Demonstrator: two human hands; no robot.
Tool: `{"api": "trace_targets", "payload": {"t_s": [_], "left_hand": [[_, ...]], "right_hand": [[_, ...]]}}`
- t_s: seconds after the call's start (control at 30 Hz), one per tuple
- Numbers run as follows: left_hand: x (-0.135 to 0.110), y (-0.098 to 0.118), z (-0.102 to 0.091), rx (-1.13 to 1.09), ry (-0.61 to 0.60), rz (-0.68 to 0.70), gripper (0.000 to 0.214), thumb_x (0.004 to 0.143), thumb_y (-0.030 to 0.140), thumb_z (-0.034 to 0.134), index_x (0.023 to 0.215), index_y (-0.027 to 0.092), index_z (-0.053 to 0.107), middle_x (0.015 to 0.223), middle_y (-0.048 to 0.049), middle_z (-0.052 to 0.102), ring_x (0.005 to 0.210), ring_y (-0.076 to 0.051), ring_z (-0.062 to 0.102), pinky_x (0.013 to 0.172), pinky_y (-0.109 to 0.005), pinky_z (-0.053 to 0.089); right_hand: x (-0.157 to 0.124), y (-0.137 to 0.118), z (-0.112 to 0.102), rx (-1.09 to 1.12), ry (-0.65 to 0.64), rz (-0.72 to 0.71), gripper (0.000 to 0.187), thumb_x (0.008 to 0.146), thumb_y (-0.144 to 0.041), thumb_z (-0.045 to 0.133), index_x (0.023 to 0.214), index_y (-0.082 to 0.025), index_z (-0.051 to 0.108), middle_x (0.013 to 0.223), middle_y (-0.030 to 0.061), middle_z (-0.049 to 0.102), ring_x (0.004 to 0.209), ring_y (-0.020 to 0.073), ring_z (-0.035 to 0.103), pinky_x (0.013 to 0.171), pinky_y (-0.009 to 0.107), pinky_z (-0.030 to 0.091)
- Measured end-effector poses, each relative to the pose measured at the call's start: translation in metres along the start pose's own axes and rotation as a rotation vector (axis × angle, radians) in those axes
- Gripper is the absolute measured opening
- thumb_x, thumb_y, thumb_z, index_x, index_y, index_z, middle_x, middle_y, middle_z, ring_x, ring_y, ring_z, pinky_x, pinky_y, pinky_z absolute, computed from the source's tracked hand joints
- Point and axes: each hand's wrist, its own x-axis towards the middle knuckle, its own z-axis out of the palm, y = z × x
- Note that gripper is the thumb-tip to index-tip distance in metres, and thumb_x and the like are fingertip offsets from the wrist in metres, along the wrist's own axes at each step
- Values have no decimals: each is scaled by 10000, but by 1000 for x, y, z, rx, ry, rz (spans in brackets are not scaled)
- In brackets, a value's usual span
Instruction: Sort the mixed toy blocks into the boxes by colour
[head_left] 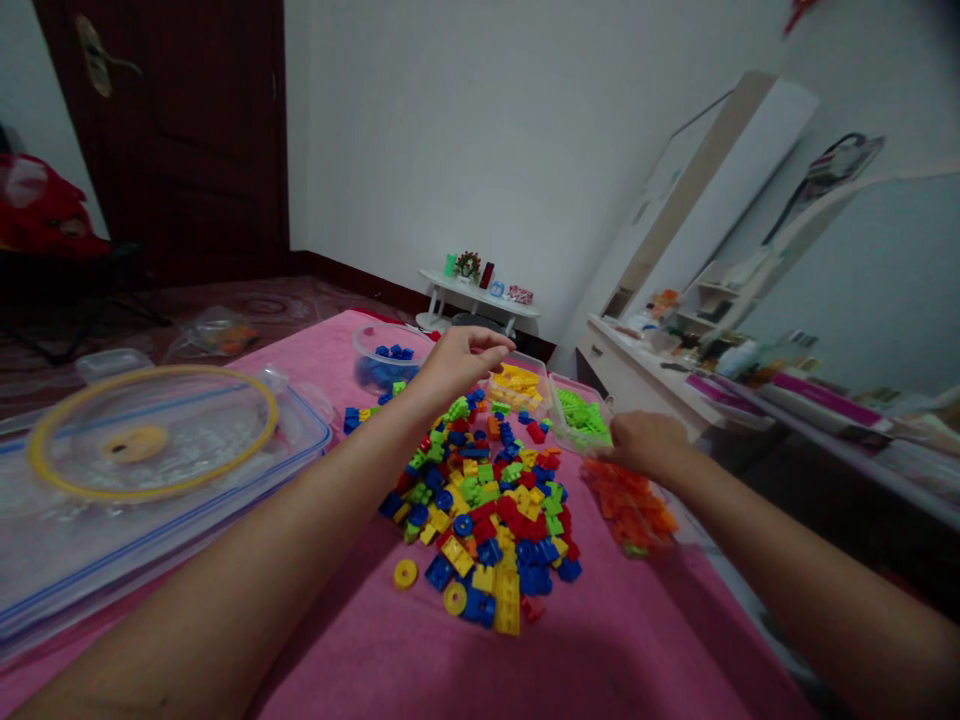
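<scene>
My left hand (pixel 471 358) hovers over the far side of a mixed pile of plastic building blocks (pixel 480 490), close to a clear box of yellow blocks (pixel 517 383). Its thumb and fingers are pinched together; whatever may be between them is hidden. Over on the right, my right hand (pixel 646 442) is at the near corner of a clear box of light green blocks (pixel 581 415), just above a clear container of orange blocks (pixel 630 505). The fingers curl downward and are partly hidden, so I cannot make out what they hold.
A round clear tub (pixel 386 368) with blue blocks stands at the far left of the pink cloth (pixel 360 640). Left lies a big clear lidded box (pixel 300 435), a yellow-rimmed round lid (pixel 154 370) on it. Beyond are a white shelf (pixel 480 292) and a cluttered dressing table (pixel 652 365).
</scene>
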Motion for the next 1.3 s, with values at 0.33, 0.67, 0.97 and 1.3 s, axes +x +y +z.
{"api": "trace_targets", "payload": {"t_s": [0.33, 0.67, 0.97, 1.3], "left_hand": [[3, -7, -6, 21, 11, 6, 230, 751, 237, 584, 920, 123, 692, 801, -78, 698, 673, -114, 617, 611, -223, 476], [20, -30, -50, 436, 273, 111, 227, 721, 264, 581, 860, 160, 726, 771, -61, 703, 740, -168, 628, 734, -264, 474], [22, -27, -52, 322, 348, 152, 277, 717, 266, 549, 899, 144, 719, 802, -60, 704, 704, -148, 609, 714, -250, 477], [21, -29, -53, 352, 323, 160, 252, 728, 254, 542, 870, 143, 718, 800, -65, 706, 710, -149, 616, 694, -246, 476]], "right_hand": [[-24, -7, 47, 237, -89, -120, 185, 729, -224, 500, 804, -191, 666, 840, 74, 677, 759, 195, 632, 572, 254, 369], [-102, -64, 43, 454, 423, -402, 713, 763, -544, 538, 1394, -262, 362, 1421, 113, 383, 1271, 307, 386, 1003, 455, 341], [-120, -115, 70, 403, 397, -831, 664, 785, -613, 480, 1395, -423, 298, 1532, 54, 138, 1382, 348, 136, 1037, 633, 146], [-37, -152, 23, 473, 525, -546, 442, 872, -469, 429, 1248, -261, 533, 1396, 108, 410, 1287, 291, 327, 1069, 552, 102]]}}
